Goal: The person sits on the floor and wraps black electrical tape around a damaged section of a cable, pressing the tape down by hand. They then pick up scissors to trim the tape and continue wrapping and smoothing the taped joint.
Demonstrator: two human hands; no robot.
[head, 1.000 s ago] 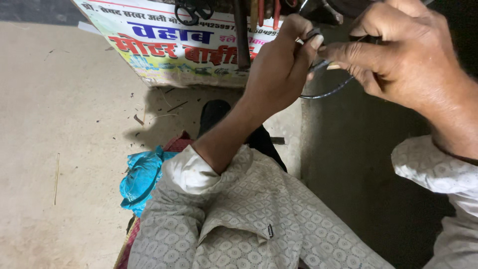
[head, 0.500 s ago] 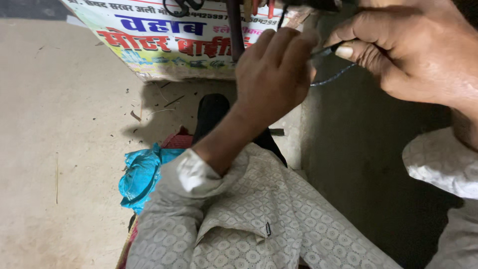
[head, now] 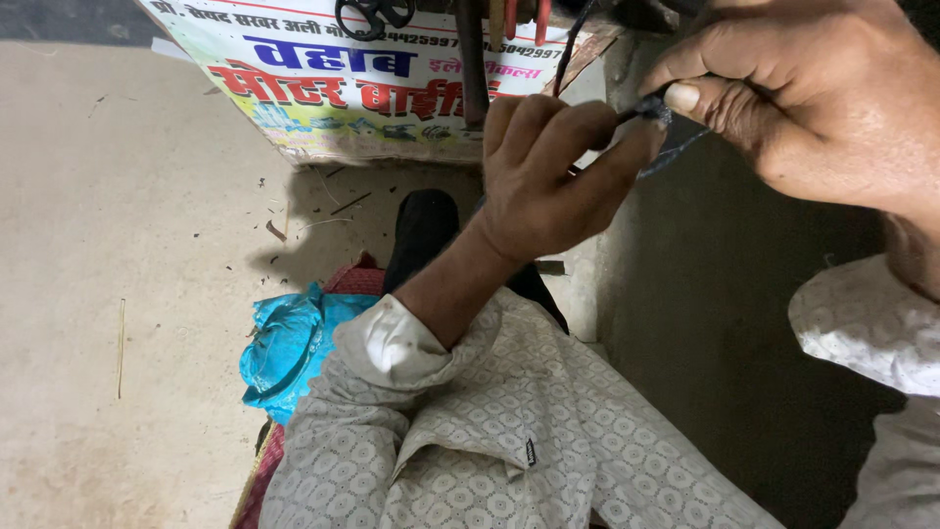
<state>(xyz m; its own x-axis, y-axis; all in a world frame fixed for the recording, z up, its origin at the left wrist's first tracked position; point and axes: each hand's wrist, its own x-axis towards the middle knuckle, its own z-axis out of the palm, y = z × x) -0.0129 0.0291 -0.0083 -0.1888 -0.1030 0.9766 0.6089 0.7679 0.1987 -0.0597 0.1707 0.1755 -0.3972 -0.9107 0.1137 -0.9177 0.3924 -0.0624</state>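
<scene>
Nearest the camera, a pale patterned cotton sleeve [head: 509, 441] is covering the left forearm, its cuff turned back at the wrist. Beside it on the beige concrete floor [head: 117, 294], a crumpled turquoise plastic bag [head: 284, 343] is lying against a red woven mat edge [head: 352, 279]; what the bag is holding cannot be told.

Farther out, the left hand [head: 548, 181] is curling shut, its thumb and fingers pinching the near end of a thin dark insulated wire [head: 676, 152]. The right hand [head: 813, 98] is closing on the same wire just to the right and slightly higher, thumb pressing onto a small dark frayed tip [head: 654, 106]. The 2 grips are sitting almost touching, so only a short stretch of wire is showing between them. The wire's long axis is running from lower left to upper right, then trailing down in a loose curve under the right hand. The right hand is nearer the tip; the left is bracing it from below.

Beyond the hands, a printed white paper sheet with red and blue lettering [head: 323, 88] is lining a low stand, where black-handled scissors [head: 372, 15] and 2 red-handled tools [head: 524, 18] are standing upright.
</scene>
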